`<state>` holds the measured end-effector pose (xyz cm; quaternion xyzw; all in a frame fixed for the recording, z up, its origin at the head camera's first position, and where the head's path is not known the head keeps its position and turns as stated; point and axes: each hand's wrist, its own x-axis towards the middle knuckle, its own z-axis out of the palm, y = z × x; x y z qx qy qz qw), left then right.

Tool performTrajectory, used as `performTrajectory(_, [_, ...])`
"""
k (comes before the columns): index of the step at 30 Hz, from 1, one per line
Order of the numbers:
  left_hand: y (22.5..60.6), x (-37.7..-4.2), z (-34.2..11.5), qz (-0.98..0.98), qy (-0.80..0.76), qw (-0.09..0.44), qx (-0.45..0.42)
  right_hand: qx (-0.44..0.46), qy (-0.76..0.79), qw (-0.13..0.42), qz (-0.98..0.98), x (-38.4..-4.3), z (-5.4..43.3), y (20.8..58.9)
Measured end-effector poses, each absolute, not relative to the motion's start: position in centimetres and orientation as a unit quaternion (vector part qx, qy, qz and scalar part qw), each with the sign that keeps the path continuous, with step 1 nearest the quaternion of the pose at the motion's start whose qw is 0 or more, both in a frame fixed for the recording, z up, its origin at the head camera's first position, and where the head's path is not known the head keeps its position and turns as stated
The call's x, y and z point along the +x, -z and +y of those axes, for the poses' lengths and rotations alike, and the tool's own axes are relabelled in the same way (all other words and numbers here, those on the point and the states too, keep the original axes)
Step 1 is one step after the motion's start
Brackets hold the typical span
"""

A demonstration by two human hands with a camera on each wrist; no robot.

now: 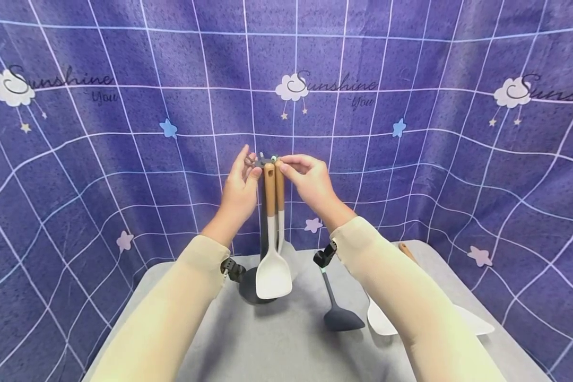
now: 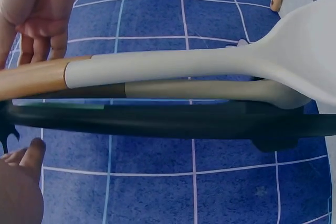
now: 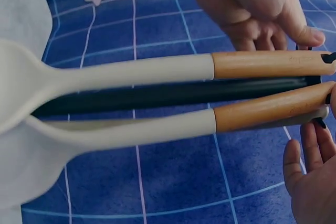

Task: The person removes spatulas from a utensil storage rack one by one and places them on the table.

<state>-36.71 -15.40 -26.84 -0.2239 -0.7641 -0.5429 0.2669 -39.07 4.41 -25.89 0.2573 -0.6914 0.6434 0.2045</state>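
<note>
Right hand (image 1: 310, 178) pinches the wooden handle end of the rear white utensil (image 1: 280, 193), upright at the dark hooked holder (image 1: 266, 161); left hand (image 1: 239, 183) loosely open beside that holder, contact unclear. Front white spatula (image 1: 274, 278) and dark utensil (image 1: 247, 286) stand alongside, heads down; dark turner (image 1: 344, 320) lies on grey table (image 1: 258, 350).

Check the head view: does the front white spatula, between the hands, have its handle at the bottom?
No, the white spatula has its wooden handle at the top and its broad head below.
</note>
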Motion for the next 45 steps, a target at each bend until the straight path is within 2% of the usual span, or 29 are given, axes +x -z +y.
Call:
performTrajectory(7, [26.4,-36.5,-15.9,-0.779,0.540,0.204,-0.246,0.243,-0.641,0.230,-0.691,-38.4,4.3,26.1])
performTrajectory(18, [26.4,-36.4,-16.3,-0.757,0.566,0.190,-0.264,0.271,-0.614,0.245,-0.700,-38.2,4.8,26.2])
performTrajectory(23, [26.5,-36.7,-16.3,-0.756,0.565,0.192,-0.270,0.285,-0.576,0.239,-0.728,-38.2,5.1,24.7])
performTrajectory(27, [26.5,-36.6,-16.1,-0.765,0.549,0.196,-0.274,0.256,-0.524,0.214,-0.784,-38.4,4.5,21.9])
performTrajectory(35, [26.5,-36.5,-16.4,-0.793,0.519,0.181,-0.260,0.216,-0.390,0.115,-0.888,-40.0,1.6,17.2])
performTrajectory(36, [26.4,-36.4,-16.5,-0.799,0.514,0.178,-0.256,0.214,-0.382,0.096,-0.894,-41.6,1.2,17.2])
performTrajectory(39, [26.3,-36.2,-16.8,-0.809,0.508,0.174,-0.241,0.207,-0.343,0.051,-0.915,-42.8,0.3,16.9])
performTrajectory(41, [26.3,-36.2,-17.0,-0.810,0.509,0.174,-0.233,0.193,-0.329,0.021,-0.924,-45.4,0.0,17.4])
performTrajectory(45, [26.4,-36.6,-17.4,-0.804,0.517,0.188,-0.225,0.165,-0.319,0.010,-0.933,-48.4,-0.7,18.3])
